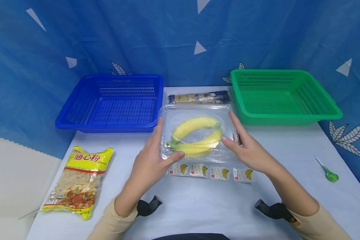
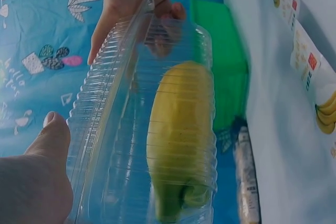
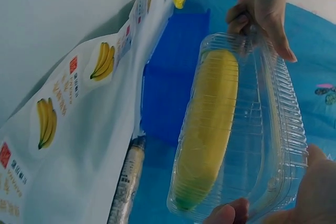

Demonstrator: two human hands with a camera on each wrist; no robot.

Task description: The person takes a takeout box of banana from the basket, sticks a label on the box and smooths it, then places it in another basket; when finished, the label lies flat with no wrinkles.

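Observation:
Between both hands is a clear plastic clamshell box [image 1: 195, 111], its lid over two yellow bananas [image 1: 195, 125] with greenish ends. My left hand [image 1: 148, 158] grips the box's left side, thumb over the near left corner. On the right side, my right hand [image 1: 250, 151] holds it with the thumb on the lid. In both wrist views the box [image 2: 100, 114] shows raised off the white tabletop, one banana [image 3: 207, 124] visible through its ribbed wall. A strip of banana-printed labels [image 1: 219, 172] lies just in front of the box.
Behind on the left stands a blue basket [image 1: 108, 128], on the right a green basket [image 1: 288, 118]. A long wrapped packet [image 1: 198, 97] lies between them. Pasta in a yellow bag [image 1: 81, 180] is at the left, a green-wrapped lollipop [image 1: 331, 175] at the far right.

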